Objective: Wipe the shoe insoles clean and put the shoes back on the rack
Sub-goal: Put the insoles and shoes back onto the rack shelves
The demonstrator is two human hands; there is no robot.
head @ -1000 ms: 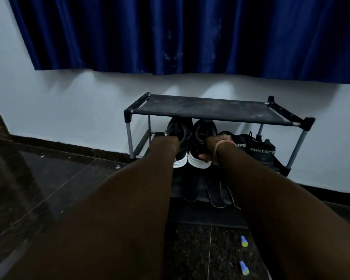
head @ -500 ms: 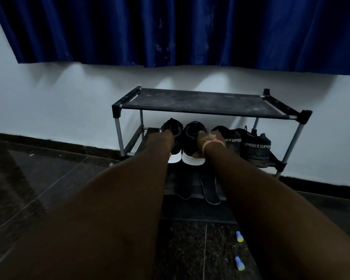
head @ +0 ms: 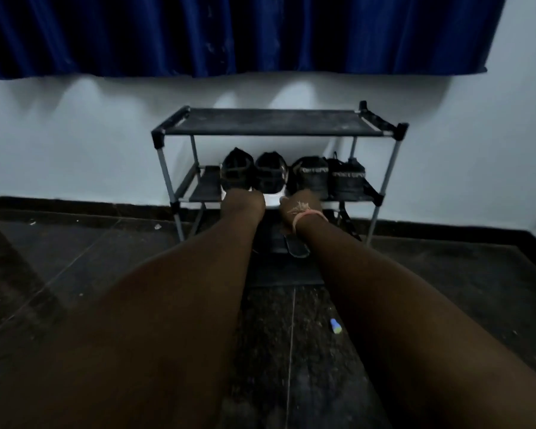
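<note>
- Dim room. We see a two-shelf shoe rack (head: 279,131) against the white wall, its top shelf bare of shoes.
- On the lower shelf stand four dark shoes in a row, heels toward us: a white-soled pair (head: 253,176) on the left, a lettered pair (head: 330,178) on the right, touching side by side.
- Left hand (head: 243,201) sits at the front edge of the lower shelf, just under the heel of the leftmost shoe. Right hand (head: 297,205), with a thread band at the wrist, sits at the white sole of the second shoe.
- Fingers of both hands are hidden behind the knuckles and wrists; we cannot tell whether they grip the shoes or merely rest against them.
- Progress, as we judge it: shoes are back on the rack, so that part looks close to done.
- What looks like loose insoles (head: 296,249) lies on the dark mat (head: 287,274) on the floor, in front of and below the rack, between our forearms. If so, they are not yet back in the shoes; the light is too poor to be sure.
- No cloth in view.
- Room: open space on the lower shelf left of the shoes; the right side is full up to the post. Top shelf hangs low over the shoes, so clearance above them is tight.
- Small blue-and-yellow object (head: 335,326) lies on the floor (head: 75,267) near the right forearm, well clear of the rack.
</note>
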